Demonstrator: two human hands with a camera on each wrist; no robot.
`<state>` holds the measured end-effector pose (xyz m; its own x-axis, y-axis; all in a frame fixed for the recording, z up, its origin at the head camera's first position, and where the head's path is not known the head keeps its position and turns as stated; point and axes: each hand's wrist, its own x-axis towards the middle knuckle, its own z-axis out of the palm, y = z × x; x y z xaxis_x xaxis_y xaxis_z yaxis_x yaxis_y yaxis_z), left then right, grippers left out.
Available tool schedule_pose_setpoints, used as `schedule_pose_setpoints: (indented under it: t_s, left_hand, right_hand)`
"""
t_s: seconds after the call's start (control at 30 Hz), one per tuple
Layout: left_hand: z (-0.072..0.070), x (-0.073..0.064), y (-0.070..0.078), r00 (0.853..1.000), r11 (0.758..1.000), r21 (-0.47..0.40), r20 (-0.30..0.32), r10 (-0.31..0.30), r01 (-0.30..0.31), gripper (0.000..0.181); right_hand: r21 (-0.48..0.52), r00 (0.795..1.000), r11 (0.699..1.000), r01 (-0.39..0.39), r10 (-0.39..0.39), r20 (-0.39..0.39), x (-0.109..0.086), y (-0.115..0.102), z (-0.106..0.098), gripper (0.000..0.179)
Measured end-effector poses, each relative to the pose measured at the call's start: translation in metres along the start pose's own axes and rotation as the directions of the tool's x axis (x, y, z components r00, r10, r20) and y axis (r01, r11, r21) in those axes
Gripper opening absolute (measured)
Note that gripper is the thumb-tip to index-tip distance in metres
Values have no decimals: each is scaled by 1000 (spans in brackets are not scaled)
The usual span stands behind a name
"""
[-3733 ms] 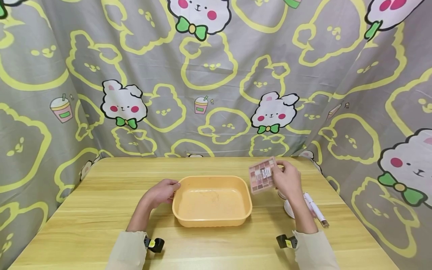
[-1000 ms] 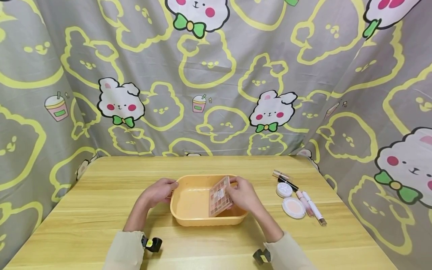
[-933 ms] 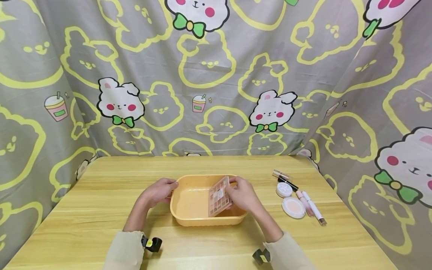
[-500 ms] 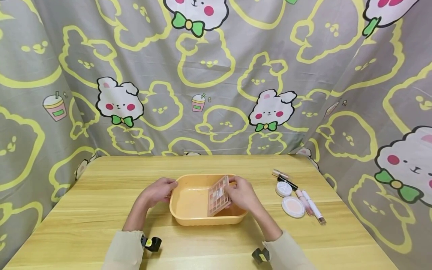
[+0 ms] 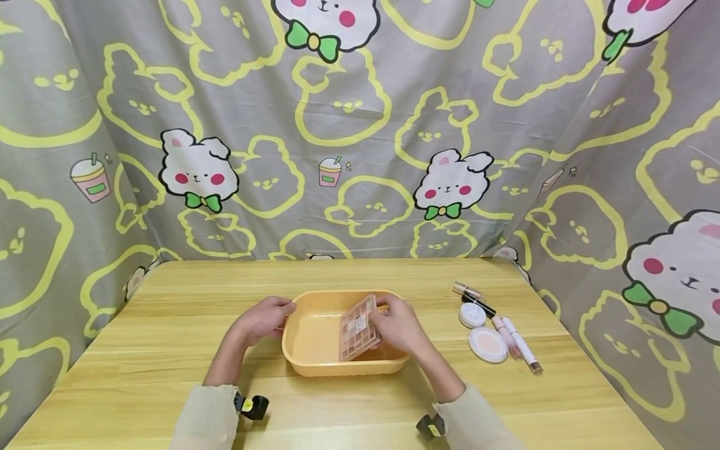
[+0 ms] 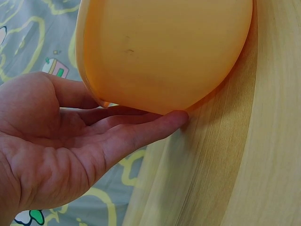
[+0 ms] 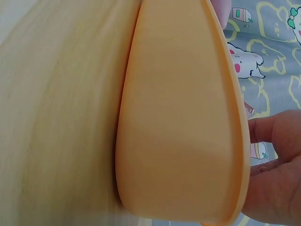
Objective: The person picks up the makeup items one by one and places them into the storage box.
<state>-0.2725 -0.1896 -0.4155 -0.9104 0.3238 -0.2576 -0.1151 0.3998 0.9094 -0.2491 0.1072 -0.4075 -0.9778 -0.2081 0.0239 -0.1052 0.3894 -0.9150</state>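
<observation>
Within the yellow tub [image 5: 314, 337], the right hand [image 5: 398, 322] held a tilted palette [image 5: 357, 329] in its grip, probably best lowered gently while the left hand [image 5: 263, 320] pinched the tub's side.

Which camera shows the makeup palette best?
The head view: it shows most of the palette, tilted in the tub. The right wrist view gives only what seems a corner; the left wrist view, none.

Smooth plastic basin [image 5: 315, 369] showing soft sheen, glossy plastic palette [image 5: 355, 332] catching light inside the basin, smooth wood-grained tabletop [image 5: 169, 350] gleaming beneath the basin, creased matt cloth curtain [image 5: 270, 215] hanging behind the basin, matt cloth sleeves [image 5: 205, 415] wrinkling before it.
</observation>
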Motion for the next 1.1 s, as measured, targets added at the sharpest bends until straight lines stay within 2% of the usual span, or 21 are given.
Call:
schedule_pose_setpoints:
  t_s: [0.6, 0.73, 0.83, 1.1]
  left_hand:
    - [1, -1, 2, 1000, 1000, 16, -7, -9, 9, 51]
    - [2, -1, 2, 1000, 1000, 11, -5, -15, 15, 50]
    - [2, -1, 2, 1000, 1000, 12, -4, -11, 11, 50]
    - [1, -2, 3, 1000, 1000, 20, 3, -1, 1, 53]
  right_hand:
    - [15, 998, 999, 46, -46, 50, 2, -2, 13, 41]
    - [-21, 997, 998, 59, -58, 52, 1, -3, 14, 44]
    - [-36, 997, 998, 52, -50, 54, 1, -4, 14, 48]
    - [26, 998, 999, 22, -24, 58, 2, -7, 15, 56]
